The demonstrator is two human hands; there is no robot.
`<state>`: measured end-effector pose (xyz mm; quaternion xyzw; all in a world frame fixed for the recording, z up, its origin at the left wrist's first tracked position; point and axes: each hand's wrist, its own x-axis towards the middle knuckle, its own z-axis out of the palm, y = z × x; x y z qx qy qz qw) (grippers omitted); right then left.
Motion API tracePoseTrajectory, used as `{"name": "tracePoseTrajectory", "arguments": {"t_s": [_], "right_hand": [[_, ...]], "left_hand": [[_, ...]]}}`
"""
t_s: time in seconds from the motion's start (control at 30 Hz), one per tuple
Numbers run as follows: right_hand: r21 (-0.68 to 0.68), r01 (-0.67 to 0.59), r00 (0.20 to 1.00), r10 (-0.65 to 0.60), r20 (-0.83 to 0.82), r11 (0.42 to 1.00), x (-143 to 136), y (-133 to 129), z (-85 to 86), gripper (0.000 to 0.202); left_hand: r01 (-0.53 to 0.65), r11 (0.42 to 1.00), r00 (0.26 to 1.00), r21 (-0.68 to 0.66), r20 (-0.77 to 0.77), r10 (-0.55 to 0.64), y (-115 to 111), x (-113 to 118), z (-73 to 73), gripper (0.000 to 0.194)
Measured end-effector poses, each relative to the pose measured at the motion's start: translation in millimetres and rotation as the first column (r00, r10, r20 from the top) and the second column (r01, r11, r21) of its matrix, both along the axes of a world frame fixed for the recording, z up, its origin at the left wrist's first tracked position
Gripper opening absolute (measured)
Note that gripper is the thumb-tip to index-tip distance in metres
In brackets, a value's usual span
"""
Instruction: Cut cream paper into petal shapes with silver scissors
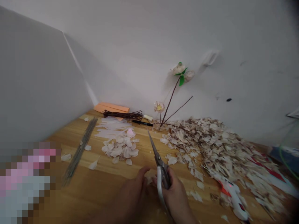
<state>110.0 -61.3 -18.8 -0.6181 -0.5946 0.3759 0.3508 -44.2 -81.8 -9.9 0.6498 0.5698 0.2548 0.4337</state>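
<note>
My right hand (174, 191) is wrapped round a pair of scissors (159, 161) with pale grey handles. Their blades look closed and point away from me over the wooden tabletop. Just left of the handles is my left hand (133, 189), its fingers curled in and partly blurred. Something small and pale shows at its fingertips, too indistinct to name. Beyond the hands lies a small pile of pale petals (121, 147). To the right spreads a large heap of dried-looking petals (210, 140).
A glue gun (233, 196) lies at the right. Wire stems (80, 149), white sticks (109, 127), brown twigs (121, 114), orange paper (112, 107) and a black pen (142, 123) lie left and behind. An artificial flower stem (172, 96) stands against the wall.
</note>
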Motion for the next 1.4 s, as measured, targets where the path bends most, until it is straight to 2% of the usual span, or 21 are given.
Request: {"name": "tracePoseTrajectory", "arguments": {"t_s": [0.27,0.5,0.63,0.77,0.93,1.07,1.13,1.23,1.3,1.37,1.4], "right_hand": [[-0.002,0.017,1.0,-0.017,-0.025,1.0,6.1,4.9,-3.0,0.029],[0.018,0.019,1.0,-0.019,0.011,1.0,4.3,1.7,4.9,0.031],[-0.01,-0.003,0.999,0.003,-0.042,1.0,-1.4,-2.3,8.9,0.035],[-0.005,-0.004,0.99,0.003,-0.141,1.0,-3.9,-4.3,5.3,0.033],[0.026,0.04,0.998,-0.039,-0.041,0.999,1.2,-0.2,-2.3,0.026],[0.032,0.064,0.998,-0.062,-0.032,0.997,5.2,3.2,-2.4,0.027],[0.031,0.079,0.996,-0.077,-0.053,0.996,7.7,3.7,-1.1,0.028],[0.017,0.083,0.977,-0.078,-0.201,0.996,13.8,3.8,0.0,0.029],[0.043,0.09,0.959,-0.075,-0.274,0.995,18.8,4.0,-0.3,0.029],[0.092,0.124,0.951,-0.092,-0.296,0.988,23.2,4.6,-0.1,0.025],[0.111,0.146,0.943,-0.104,-0.316,0.983,24.9,5.0,0.4,0.024]], "left_hand": [[0.001,1.0,1.0,0.013,-0.029,-0.001,0.0,0.4,0.5,0.045],[0.03,0.999,0.999,0.019,-0.024,-0.029,-2.0,-1.9,7.2,0.045],[0.06,0.998,0.998,0.025,-0.034,-0.059,-1.9,-0.5,2.9,0.045],[0.061,0.998,0.998,0.013,-0.037,-0.06,-0.4,-0.3,-1.9,0.044],[0.065,0.998,0.996,0.023,-0.066,-0.063,0.4,0.2,-3.9,0.043],[0.042,0.998,0.999,0.046,-0.022,-0.041,1.9,1.6,-7.3,0.041],[0.005,0.999,1.0,0.053,-0.006,-0.004,6.1,-2.8,-8.0,0.039],[-0.145,0.98,0.989,0.134,-0.012,0.148,19.9,-20.6,-7.1,0.036],[-0.271,0.928,0.954,0.256,-0.056,0.294,33.4,-37.2,-7.5,0.035],[-0.309,0.868,0.908,0.39,-0.152,0.391,47.1,-52.5,-10.5,0.033],[-0.301,0.818,0.883,0.49,-0.181,0.433,53.0,-58.4,-12.8,0.032]]}}
